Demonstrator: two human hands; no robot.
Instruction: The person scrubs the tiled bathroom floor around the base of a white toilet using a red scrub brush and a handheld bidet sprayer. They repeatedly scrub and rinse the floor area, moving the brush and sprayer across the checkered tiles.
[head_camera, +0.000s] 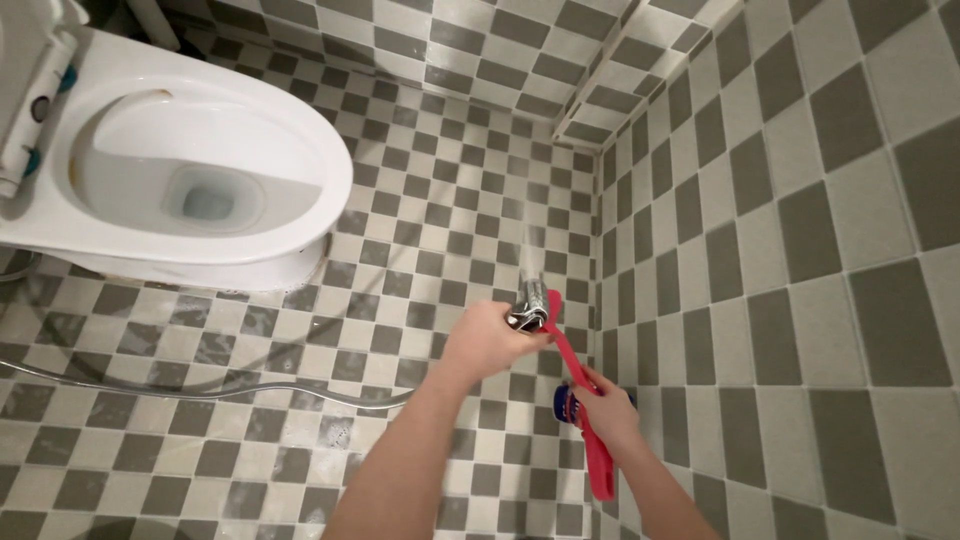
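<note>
- a person looks down at a bathroom floor of grey and pale checkered tiles (300, 420), with a matching tiled wall (800, 300) rising on the right.
- the left hand (490, 340) is clamped around a shiny chrome spray head (528, 312), which points away toward the far corner and sends a thin stream of water over the floor.
- the right hand (608, 410) is closed around the middle of a long red plastic-handled brush (580, 400); what looks like a blue part sits just under the fingers.
- the brush's long axis runs on a slant, its far end up and to the left, its near end down and to the right beside the wall.
- the brush's far tip lies just beside the spray head, touching or nearly so; which one cannot be told.
- the two hands are near each other, the left one farther from the person and to the left.
- a thin grey hose (200, 385) curves across the floor on the left, toward the left forearm.
- a white ceramic toilet bowl (300, 150), open, stands well apart at the far left.
</note>
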